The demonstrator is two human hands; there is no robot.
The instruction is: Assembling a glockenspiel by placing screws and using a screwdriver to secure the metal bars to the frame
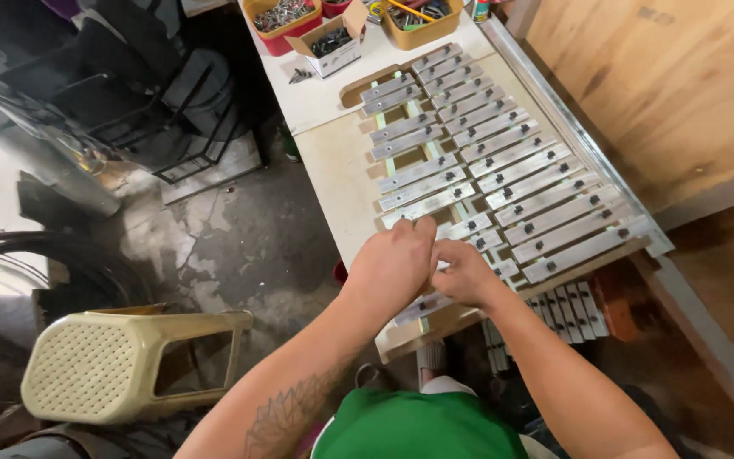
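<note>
A: At the near end of the pale workbench [333, 170], what are we looking at?

B: We look down on a two-row set of flat silver metal bars with dark fixing screws [503, 170], laid across a light wooden frame [435, 327], like a glockenspiel being put together. Our left hand [391, 268] and right hand [466, 272] meet over the bars closest to us, fingertips drawn together and touching, the left curled over the right.

A: Do they pinch something?

B: We cannot tell. The fingers close as if on something small, perhaps a screw, but whatever sits between them is hidden by the knuckles.

A: How would we do this well?

B: In our judgement, we keep both wrists low, steady the bar with one hand, and seat the small part straight rather than at a slant, so the bar stays parallel with its neighbours.

A: What else is around us?

B: At the far end of the bench stand a red tray of metal hardware [280, 21], a small open cardboard box of dark screws [333, 42] and a yellow tray of tools [422, 21]. A plywood panel [656, 85] leans at right. Spare silver bars [567, 310] lie under the frame's near corner. A cream plastic stool [121, 365] lies tipped on the stained concrete floor [239, 246] at left.
</note>
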